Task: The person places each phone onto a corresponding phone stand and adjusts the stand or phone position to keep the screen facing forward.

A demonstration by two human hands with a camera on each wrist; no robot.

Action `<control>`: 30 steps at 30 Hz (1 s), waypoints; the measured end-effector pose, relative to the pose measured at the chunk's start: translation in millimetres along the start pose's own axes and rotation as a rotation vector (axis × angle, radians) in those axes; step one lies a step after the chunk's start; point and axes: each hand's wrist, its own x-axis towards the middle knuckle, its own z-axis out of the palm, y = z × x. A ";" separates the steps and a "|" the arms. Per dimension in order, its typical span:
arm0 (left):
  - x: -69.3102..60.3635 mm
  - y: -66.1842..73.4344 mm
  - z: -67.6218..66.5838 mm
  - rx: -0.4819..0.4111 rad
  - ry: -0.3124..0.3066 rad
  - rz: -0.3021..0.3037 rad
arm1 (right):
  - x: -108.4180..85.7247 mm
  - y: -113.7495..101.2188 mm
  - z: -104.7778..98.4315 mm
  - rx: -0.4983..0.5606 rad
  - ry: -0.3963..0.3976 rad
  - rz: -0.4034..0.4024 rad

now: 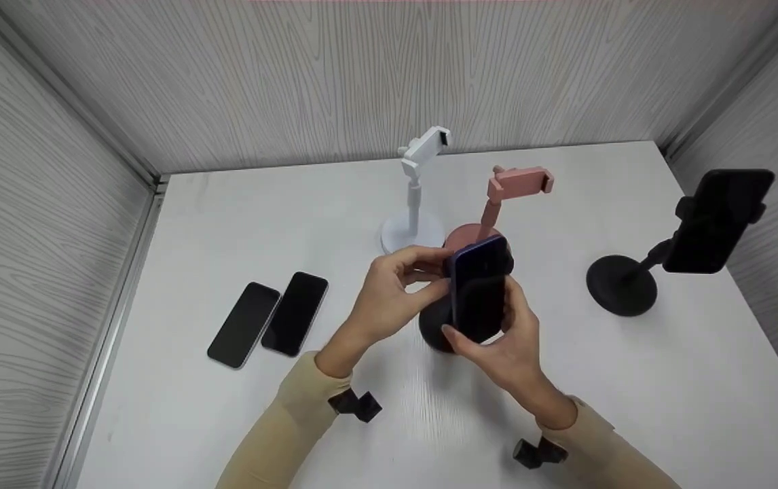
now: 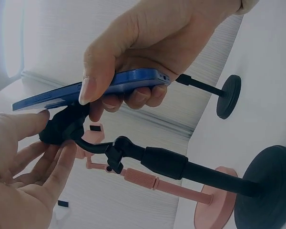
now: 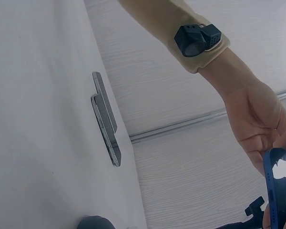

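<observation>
A blue-edged phone (image 1: 478, 288) with a dark screen is tilted up at the black stand's clamp (image 2: 66, 124), over its round base (image 1: 435, 322). My right hand (image 1: 514, 346) grips the phone's lower part, thumb at one edge, fingers round the other; the left wrist view shows this hand (image 2: 148, 43) above the clamp. The left hand (image 1: 392, 299) pinches the clamp with thumb and fingers, and in the left wrist view this hand (image 2: 28, 171) lies under the phone (image 2: 138, 78). At the right wrist view's edge are the phone (image 3: 273, 200) and left hand (image 3: 257, 114).
Two dark phones, one (image 1: 244, 326) beside another (image 1: 295, 314), lie at the left. A white stand (image 1: 414, 204) and a pink stand (image 1: 491, 214) stand behind the hands. At the right, another black stand (image 1: 622, 285) holds a phone (image 1: 720, 221). Panels border the table (image 1: 226, 217).
</observation>
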 end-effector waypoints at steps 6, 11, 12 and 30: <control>1.5 -1.0 1.8 0.026 0.016 0.006 | 0.8 1.5 0.9 -0.017 0.009 -0.022; 1.7 -0.9 1.3 0.047 0.012 0.020 | 1.1 8.4 2.2 -0.025 0.032 -0.057; 1.9 -0.9 1.3 0.050 0.009 0.023 | 0.9 10.1 2.3 -0.028 0.039 -0.064; 2.0 1.8 -0.7 0.098 -0.031 0.050 | 4.6 3.8 6.2 0.008 0.086 0.019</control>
